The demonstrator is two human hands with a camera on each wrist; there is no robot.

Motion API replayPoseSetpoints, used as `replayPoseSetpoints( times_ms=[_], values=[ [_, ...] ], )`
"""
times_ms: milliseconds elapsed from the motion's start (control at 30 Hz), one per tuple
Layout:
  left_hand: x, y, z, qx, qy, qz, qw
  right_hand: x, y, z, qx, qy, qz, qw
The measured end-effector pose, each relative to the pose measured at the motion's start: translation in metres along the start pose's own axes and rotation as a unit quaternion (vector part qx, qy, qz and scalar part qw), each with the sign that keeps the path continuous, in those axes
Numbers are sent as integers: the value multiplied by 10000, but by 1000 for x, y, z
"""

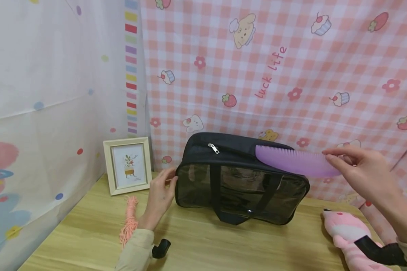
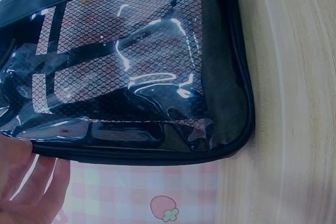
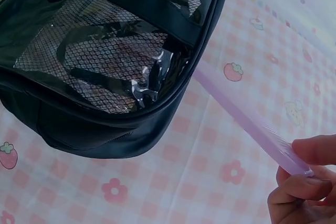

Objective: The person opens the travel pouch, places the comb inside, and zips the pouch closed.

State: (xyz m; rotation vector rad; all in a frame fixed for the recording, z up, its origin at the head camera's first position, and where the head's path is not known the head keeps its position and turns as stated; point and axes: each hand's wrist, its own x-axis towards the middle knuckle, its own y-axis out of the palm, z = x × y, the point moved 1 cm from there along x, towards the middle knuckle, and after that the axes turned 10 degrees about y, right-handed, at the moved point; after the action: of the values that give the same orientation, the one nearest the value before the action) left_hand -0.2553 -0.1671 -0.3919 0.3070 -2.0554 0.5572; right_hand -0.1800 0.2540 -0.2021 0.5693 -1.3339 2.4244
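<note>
A black toiletry bag point(image 1: 196, 188) with clear front panel, mesh inside and black handles stands upright on the table. My left hand point(image 1: 161, 194) grips its left edge, thumb in front and fingers behind, as the left wrist view also shows on the bag's rim point(image 2: 157, 157). My right hand point(image 1: 366, 171) pinches one end of a purple comb point(image 1: 291, 160), teeth upward, across the bag's top right. In the right wrist view the far end of the comb point(image 3: 241, 114) is hidden behind the bag; whether it enters the opening I cannot tell. A silver zip pull point(image 1: 214, 148) lies on top.
To the left stands a cream picture frame point(image 1: 110, 169). A bundle of pink cord point(image 1: 130, 216) lies in front of it, beside my left forearm. At the right, below my right hand, lies a pink plush toy point(image 1: 347, 226). A checked curtain point(image 1: 271, 67) hangs behind the table.
</note>
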Motion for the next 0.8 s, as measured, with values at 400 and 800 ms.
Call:
replayPoseSetpoints(
  times_ms=[400,800],
  values=[
    [-1,2,-5,-90,-32,137,9999,14,2,-5,-349,-252,329,9985],
    [-1,-1,-1,-12,-133,96,9999,32,9,5,-668,-277,701,9949]
  ],
)
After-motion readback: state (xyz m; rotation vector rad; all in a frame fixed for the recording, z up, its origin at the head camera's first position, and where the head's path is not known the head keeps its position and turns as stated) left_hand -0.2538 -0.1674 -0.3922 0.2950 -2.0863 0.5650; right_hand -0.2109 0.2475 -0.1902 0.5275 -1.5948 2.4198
